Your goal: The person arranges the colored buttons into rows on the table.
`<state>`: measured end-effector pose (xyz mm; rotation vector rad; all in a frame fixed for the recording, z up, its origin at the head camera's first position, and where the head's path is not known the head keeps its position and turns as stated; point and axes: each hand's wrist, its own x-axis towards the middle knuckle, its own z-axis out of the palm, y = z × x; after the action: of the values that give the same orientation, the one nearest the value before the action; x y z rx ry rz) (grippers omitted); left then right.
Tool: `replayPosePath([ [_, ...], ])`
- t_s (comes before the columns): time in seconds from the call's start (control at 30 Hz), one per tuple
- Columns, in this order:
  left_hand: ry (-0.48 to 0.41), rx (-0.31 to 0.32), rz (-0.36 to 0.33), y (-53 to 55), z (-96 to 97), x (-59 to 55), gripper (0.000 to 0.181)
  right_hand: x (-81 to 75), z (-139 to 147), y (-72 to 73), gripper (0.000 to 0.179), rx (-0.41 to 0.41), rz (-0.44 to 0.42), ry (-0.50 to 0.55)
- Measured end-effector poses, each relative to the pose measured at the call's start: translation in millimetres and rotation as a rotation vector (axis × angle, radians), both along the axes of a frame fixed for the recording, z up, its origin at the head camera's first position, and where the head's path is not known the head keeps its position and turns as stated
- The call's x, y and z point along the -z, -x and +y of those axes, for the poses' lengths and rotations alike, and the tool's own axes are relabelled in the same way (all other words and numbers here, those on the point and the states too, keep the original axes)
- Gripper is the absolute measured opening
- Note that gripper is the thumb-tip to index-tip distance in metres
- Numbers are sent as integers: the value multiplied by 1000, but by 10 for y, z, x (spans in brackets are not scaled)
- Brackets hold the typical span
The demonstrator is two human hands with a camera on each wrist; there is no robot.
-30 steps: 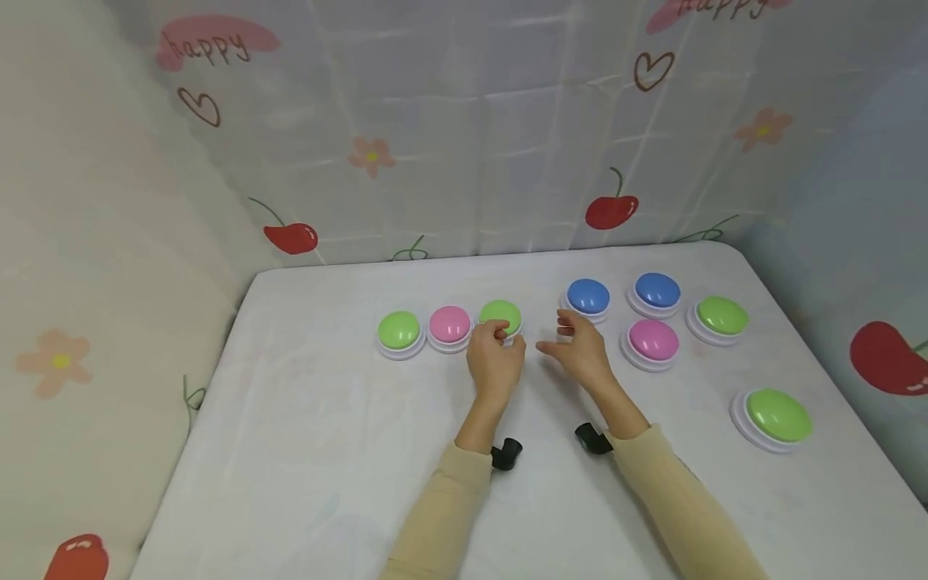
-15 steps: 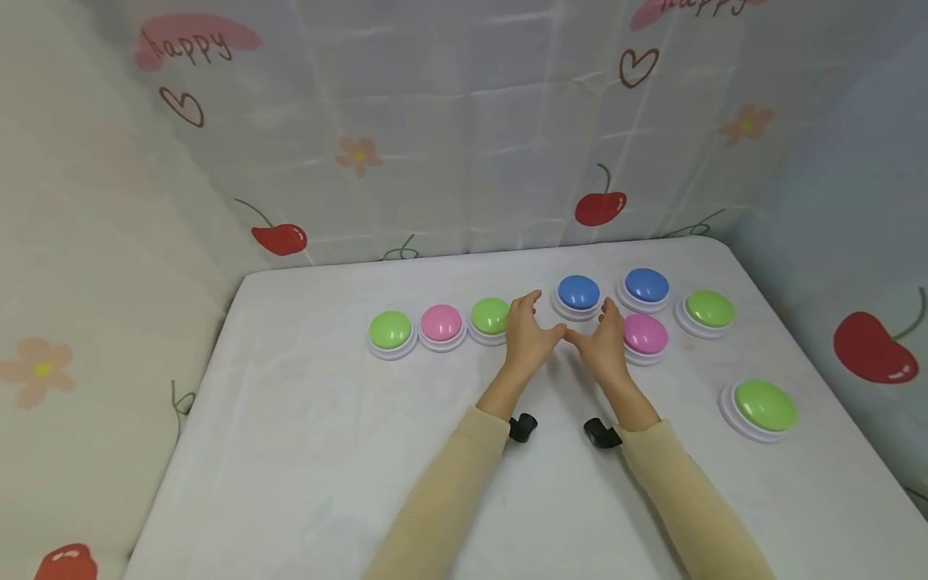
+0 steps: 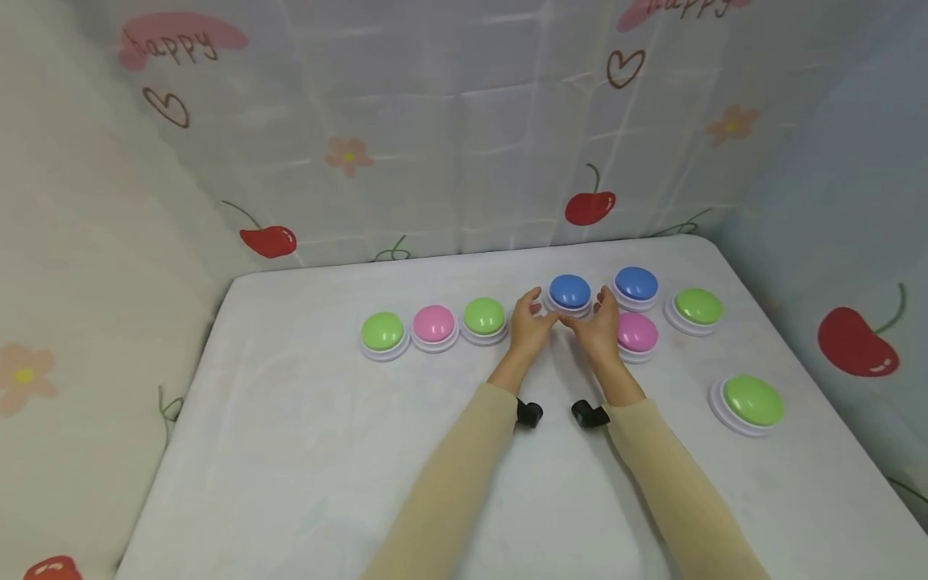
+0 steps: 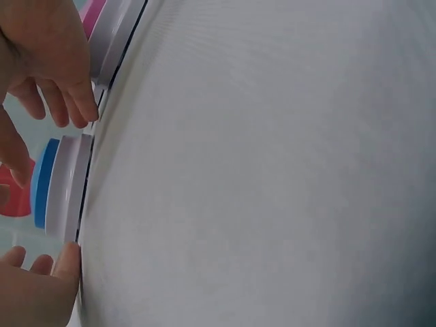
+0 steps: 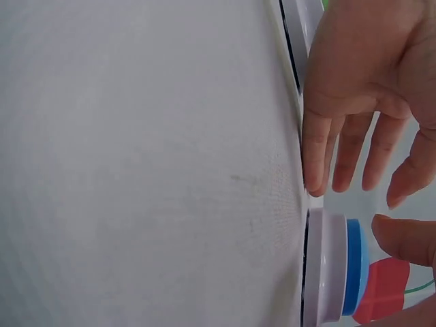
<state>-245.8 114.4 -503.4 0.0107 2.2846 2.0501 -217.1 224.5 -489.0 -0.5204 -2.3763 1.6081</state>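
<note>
A blue dome button (image 3: 569, 290) on a white round base sits toward the back of the table, between my two hands. My left hand (image 3: 530, 329) is at its left side, fingers reaching forward; my right hand (image 3: 598, 332) is at its right side. Both thumbs come together at the near edge of the base. In the left wrist view, fingertips of the left hand (image 4: 41, 289) are right at one end of the base (image 4: 68, 187). The right hand's fairly straight fingertips stop close to the other end.
Left of my hands, a green button (image 3: 484, 316), a pink button (image 3: 433, 324) and another green button (image 3: 382, 331) form a row. On the right are a second blue button (image 3: 636, 283), a pink button (image 3: 638, 331) and green buttons (image 3: 698, 306). A patterned curtain (image 3: 420, 121) hangs behind.
Both hands have moved to either side of the nearer blue button, the left hand leaving the third button of the row. The head view has shifted slightly to the right.
</note>
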Motion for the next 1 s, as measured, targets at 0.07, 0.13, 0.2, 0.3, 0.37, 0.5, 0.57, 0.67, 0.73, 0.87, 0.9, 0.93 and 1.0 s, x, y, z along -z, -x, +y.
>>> replayPosePath([
  [0.07, 9, -4, -1, 38, 1, 27, 57, 2, -8, 20, 94, -3, -8, 18],
  [0.13, 20, -6, -1, 74, -3, 44, 56, 6, -13, 38, 93, -6, -33, 39],
  [0.2, 36, -2, -14, 108, -8, 55, 55, 13, -15, 58, 90, -10, -56, 70],
  [0.3, 61, 24, -40, 143, -16, 64, 56, 31, -7, 83, 84, -19, -67, 115],
  [0.37, 84, 48, -58, 157, -18, 66, 57, 41, -2, 97, 80, -23, -60, 134],
  [0.5, 132, 79, -54, 163, -19, 57, 56, 38, -2, 105, 75, -22, -45, 131],
  [0.57, 161, 71, -40, 160, -19, 50, 54, 37, -7, 102, 72, -17, -49, 98],
  [0.67, 214, 36, -7, 149, -16, 46, 49, 43, -21, 92, 67, -10, -68, 24],
  [0.73, 235, 2, 14, 140, -10, 48, 46, 54, -27, 86, 65, 0, -77, -22],
  [0.87, 242, -60, 35, 111, 11, 48, 45, 72, -29, 81, 64, 17, -74, -50],
  [0.9, 237, -72, 36, 102, 16, 44, 46, 71, -26, 81, 64, 19, -72, -49],
  [0.93, 232, -84, 37, 93, 21, 41, 46, 71, -23, 79, 64, 20, -72, -47],
  [1.0, 224, -104, 39, 73, 29, 34, 46, 67, -13, 72, 65, 20, -71, -37],
])
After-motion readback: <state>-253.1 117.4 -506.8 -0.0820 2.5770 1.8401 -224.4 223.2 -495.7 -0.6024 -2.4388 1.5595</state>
